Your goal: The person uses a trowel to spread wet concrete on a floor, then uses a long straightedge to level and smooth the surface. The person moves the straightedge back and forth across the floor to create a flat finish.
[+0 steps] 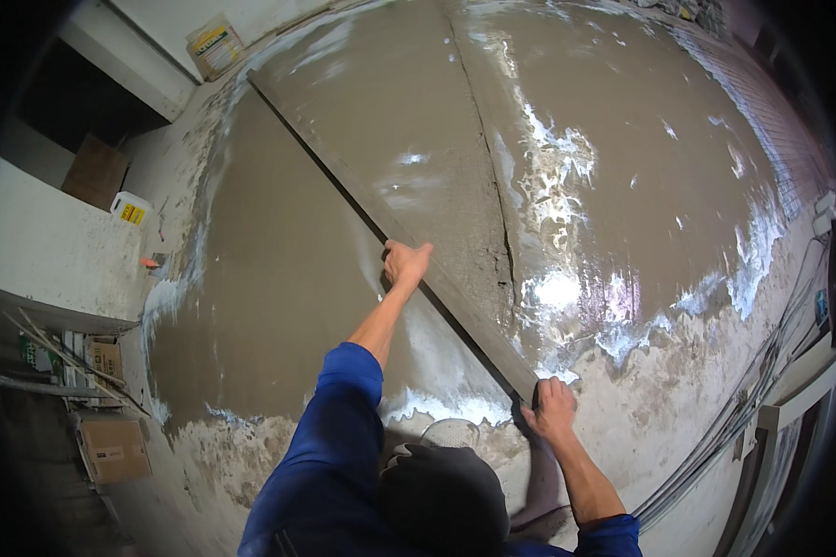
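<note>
A long straight screed bar (pixel 474 327) lies slantwise over smooth wet grey mortar (pixel 279 278), from the far left to the near right. My left hand (pixel 406 265) is closed around the bar a little nearer than its middle. At the near end, my right hand (pixel 553 408) grips the bar, fingers wrapped over the edge. A rough, dark seam runs through the mortar just right of the bar. Beyond that seam shines a watery strip (pixel 557 186) with bright glare. Below my hands, my dark knee or shoe area partly covers the mortar's near edge.
Cables (pixel 743 399) run along the right side beside a pale frame (pixel 799 399). On the left are a white jug (pixel 130 208), a cardboard box (pixel 115 451) and thin sticks (pixel 74 362). A printed bag (pixel 215 46) leans at the far left wall.
</note>
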Motion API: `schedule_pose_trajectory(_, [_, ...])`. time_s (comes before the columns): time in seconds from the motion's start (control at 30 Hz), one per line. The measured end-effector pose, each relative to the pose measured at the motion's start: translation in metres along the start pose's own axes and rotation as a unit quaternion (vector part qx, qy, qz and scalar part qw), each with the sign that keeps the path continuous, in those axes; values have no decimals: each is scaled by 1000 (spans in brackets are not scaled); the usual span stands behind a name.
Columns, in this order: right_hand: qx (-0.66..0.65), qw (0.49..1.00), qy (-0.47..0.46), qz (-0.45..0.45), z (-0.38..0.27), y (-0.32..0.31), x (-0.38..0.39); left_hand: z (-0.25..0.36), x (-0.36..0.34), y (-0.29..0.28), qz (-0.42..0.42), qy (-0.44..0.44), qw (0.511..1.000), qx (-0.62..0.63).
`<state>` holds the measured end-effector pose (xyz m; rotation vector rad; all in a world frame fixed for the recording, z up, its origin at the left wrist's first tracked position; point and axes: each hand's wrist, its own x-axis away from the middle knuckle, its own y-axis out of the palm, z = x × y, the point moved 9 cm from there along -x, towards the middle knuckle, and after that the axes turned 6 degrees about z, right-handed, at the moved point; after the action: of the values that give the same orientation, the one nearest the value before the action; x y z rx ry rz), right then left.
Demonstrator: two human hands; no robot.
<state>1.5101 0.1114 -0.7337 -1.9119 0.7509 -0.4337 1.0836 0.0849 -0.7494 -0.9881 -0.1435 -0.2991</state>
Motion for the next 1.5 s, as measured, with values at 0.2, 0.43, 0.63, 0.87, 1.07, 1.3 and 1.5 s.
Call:
schedule_pose_trajectory(0.2, [33,999,-8,19,18,-21,16,21,34,-2,18,21,999,34])
schedule_pose_trajectory(0.43, [-17,1000,-16,-9,-11,-7,15,29,30,-47,36,28,999,-23])
schedule_pose_trajectory(0.63, [-28,999,-3,-45,-33,13,25,-7,24,-56,31,7,999,-41])
schedule_pose_trajectory(0.87, [-28,997,-6,-65,-46,26,6,-30,-3,-50,18,-15,999,-47])
schedule_pose_trajectory(1.07, [-25,997,0,-72,-54,34,-12,-39,-30,-41,35,1,998,-44])
schedule_pose_trajectory(1.3, [-4,998,3,-60,-66,45,-43,-35,-75,-39,34,1,998,-45])
schedule_pose_trajectory(1.5, [-12,997,15,-72,-81,60,-76,-25,-111,-47,34,1,998,-54])
